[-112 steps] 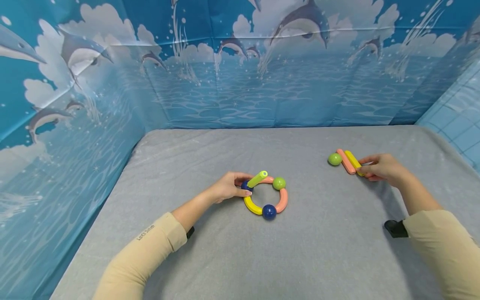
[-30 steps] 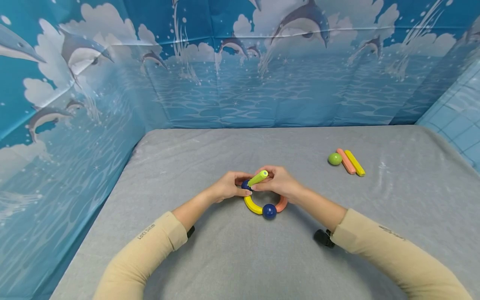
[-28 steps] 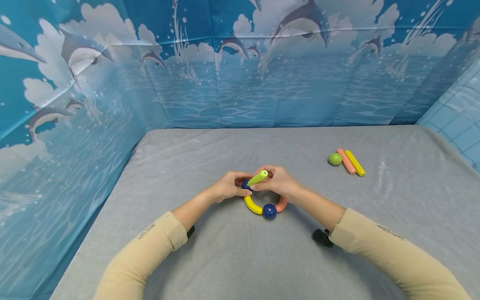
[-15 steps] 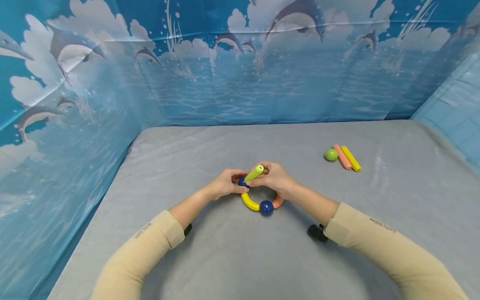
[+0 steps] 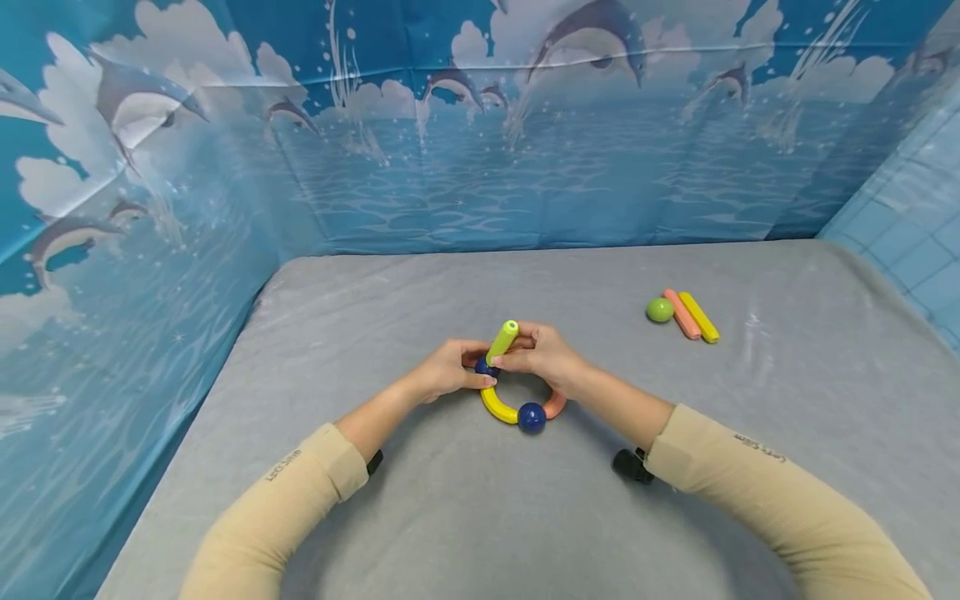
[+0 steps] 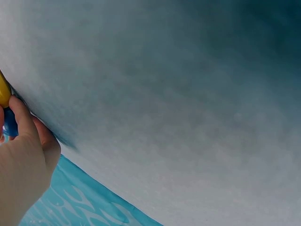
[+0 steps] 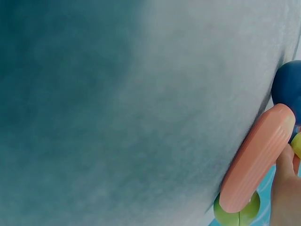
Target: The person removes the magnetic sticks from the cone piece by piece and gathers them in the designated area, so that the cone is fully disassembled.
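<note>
A ring of curved rods and balls lies on the grey cloth in the head view. My left hand (image 5: 446, 371) grips the ring's left blue ball (image 5: 486, 367) between thumb and fingers. From that ball a lime-green stick (image 5: 503, 340) rises, leaning slightly right, and my right hand (image 5: 547, 358) pinches it low down. A yellow curved rod (image 5: 497, 407) links this ball to the front blue ball (image 5: 532, 418), which joins a salmon curved rod (image 5: 555, 405). My right hand hides the ring's far side; a green ball (image 7: 237, 209) of it shows in the right wrist view.
At the back right lie a loose green ball (image 5: 660, 310), a straight salmon stick (image 5: 682, 315) and a straight yellow stick (image 5: 699, 317), side by side. Grey cloth (image 5: 420, 517) covers the table. A blue dolphin-print curtain (image 5: 480, 183) stands along the back and left.
My right hand has come from the loose sticks at the back right to the lime-green stick. That stick now stands more upright. My left hand keeps its grip; the head view has shifted slightly.
</note>
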{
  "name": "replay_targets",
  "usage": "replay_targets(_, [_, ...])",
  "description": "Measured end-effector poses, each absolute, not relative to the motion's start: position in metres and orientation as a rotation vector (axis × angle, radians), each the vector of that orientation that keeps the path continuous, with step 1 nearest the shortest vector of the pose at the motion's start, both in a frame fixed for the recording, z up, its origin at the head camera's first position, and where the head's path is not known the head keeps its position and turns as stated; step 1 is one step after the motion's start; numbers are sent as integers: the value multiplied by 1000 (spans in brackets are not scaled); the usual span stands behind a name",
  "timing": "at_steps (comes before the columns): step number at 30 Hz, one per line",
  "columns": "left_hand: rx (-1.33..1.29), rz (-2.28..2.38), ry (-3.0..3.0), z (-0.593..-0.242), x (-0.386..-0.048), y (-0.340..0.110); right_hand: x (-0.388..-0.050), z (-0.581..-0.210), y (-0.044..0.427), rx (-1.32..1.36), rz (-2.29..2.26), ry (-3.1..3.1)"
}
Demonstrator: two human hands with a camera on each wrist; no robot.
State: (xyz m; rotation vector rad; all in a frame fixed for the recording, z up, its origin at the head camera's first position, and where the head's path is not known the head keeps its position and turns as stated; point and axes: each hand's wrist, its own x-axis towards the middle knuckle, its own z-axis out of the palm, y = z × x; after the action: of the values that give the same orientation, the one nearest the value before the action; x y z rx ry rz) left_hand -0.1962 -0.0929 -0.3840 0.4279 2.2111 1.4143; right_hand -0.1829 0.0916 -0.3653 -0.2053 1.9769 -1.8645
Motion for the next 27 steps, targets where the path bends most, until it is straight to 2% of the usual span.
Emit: replay_targets(27, [405,1427,2208,-385,-198,-92,-191,-367,93,-213,-1861,1934])
